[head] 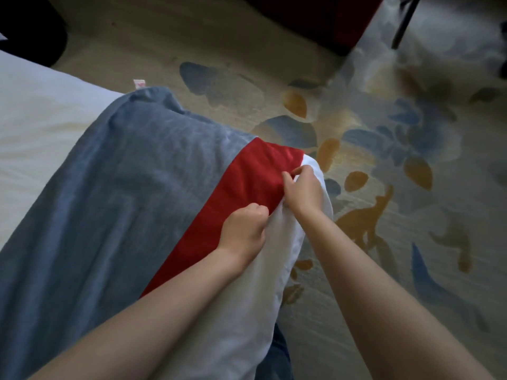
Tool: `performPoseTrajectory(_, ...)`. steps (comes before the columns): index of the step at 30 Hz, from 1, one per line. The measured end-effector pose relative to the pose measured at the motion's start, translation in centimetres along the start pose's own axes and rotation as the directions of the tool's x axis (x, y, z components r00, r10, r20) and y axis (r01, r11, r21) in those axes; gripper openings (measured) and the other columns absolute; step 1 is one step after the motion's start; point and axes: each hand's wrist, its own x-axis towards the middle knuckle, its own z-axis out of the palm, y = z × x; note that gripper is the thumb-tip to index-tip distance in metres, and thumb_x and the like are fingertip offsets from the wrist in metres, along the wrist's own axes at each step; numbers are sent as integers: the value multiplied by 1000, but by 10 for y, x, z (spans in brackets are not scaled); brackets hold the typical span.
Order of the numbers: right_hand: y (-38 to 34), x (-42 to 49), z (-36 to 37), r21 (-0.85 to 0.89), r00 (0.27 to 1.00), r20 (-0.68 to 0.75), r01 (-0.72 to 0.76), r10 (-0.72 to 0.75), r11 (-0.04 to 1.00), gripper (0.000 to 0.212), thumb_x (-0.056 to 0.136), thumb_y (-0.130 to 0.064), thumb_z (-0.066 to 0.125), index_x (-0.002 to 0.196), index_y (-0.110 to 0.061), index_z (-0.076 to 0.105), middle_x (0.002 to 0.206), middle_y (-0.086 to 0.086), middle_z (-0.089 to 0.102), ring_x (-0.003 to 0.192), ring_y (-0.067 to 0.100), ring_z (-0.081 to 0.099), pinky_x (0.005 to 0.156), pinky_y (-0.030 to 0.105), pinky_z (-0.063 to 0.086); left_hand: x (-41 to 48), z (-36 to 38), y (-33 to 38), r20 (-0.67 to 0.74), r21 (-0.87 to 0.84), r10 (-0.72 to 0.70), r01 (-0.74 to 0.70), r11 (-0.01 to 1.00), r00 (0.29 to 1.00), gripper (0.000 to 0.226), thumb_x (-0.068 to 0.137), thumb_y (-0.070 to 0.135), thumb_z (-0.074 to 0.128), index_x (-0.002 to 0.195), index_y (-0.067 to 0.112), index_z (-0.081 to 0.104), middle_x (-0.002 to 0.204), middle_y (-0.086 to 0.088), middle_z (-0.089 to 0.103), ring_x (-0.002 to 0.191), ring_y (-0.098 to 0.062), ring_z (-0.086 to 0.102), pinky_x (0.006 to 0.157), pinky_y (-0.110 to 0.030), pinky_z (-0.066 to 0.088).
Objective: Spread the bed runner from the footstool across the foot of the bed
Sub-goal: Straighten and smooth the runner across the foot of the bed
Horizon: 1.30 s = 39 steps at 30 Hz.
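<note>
A blue bed runner (131,187) with a red band (241,193) along its edge lies across the foot of the bed, over the white bedding (35,127). The red band runs along the bed's corner, where white sheet (274,256) hangs down. My left hand (242,234) pinches the red edge where it meets the white sheet. My right hand (303,192) grips the same edge a little farther along, near the bed's corner. A small label (138,84) sticks out at the runner's far end.
Patterned carpet (384,187) with blue and orange leaf shapes covers the floor to the right. A dark red footstool (329,20) stands at the top of the view. A dark object (30,28) sits at the top left beside the bed.
</note>
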Motion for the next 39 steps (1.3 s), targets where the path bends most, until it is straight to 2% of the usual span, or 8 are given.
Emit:
performPoseTrajectory(7,0,43,-14,149,985,-154,96,-72,984,21,85,1,51,94,-14,61,93,-5,63,96,14,59,77,18,37,45,2,32,-78,-134,19,-30,991,997,15,88,14,50,75,7,52,82,-15,60,75,-37,57,56,-33,26)
performPoseTrajectory(12,10,55,-8,192,995,-33,-84,93,978,22,83,-8,57,104,-13,56,100,-4,58,101,16,57,87,29,45,50,10,43,-66,-154,-41,31,988,997,22,94,20,45,83,5,56,90,-13,61,81,-34,59,58,-34,27)
performPoseTrajectory(17,-3,69,-16,210,983,-178,71,-33,975,25,80,3,55,91,-20,56,92,-2,63,90,15,62,83,32,52,63,-3,37,-141,-184,-29,2,983,990,20,92,17,48,82,4,59,88,-14,61,80,-34,59,58,-35,31)
performPoseTrajectory(21,6,69,-3,257,961,-184,-155,206,954,20,81,-3,57,96,-15,58,102,4,64,97,21,61,83,27,46,65,-3,39,-57,-143,-7,-1,990,998,19,93,15,45,90,4,60,96,-15,61,88,-36,60,60,-36,33)
performPoseTrajectory(27,0,71,-4,78,942,-172,-280,290,957,24,86,-4,50,107,-12,56,106,6,62,85,18,50,71,26,36,41,5,32,77,-112,36,-27,993,996,14,94,15,46,92,6,56,95,-13,59,85,-36,61,55,-34,34)
performPoseTrajectory(31,-12,60,-3,-248,935,-229,-325,271,913,27,87,-7,53,114,-8,54,121,14,54,110,32,54,88,39,45,22,-6,16,193,-242,146,-97,965,970,17,85,12,54,101,8,59,97,-13,59,91,-35,59,64,-39,45)
performPoseTrajectory(35,-44,45,19,-409,977,-211,-51,-41,911,33,83,-6,51,114,-13,54,124,15,46,118,35,44,96,45,39,5,-28,-22,124,-275,151,-112,955,981,21,85,20,55,102,16,65,98,-9,66,94,-32,61,72,-40,50)
performPoseTrajectory(39,-94,31,65,-350,941,73,334,-330,875,27,84,-8,51,107,-16,63,116,14,50,109,34,50,89,40,43,4,-65,-109,-48,-245,-186,169,955,981,22,85,18,53,101,22,67,103,-6,69,99,-28,62,80,-37,50)
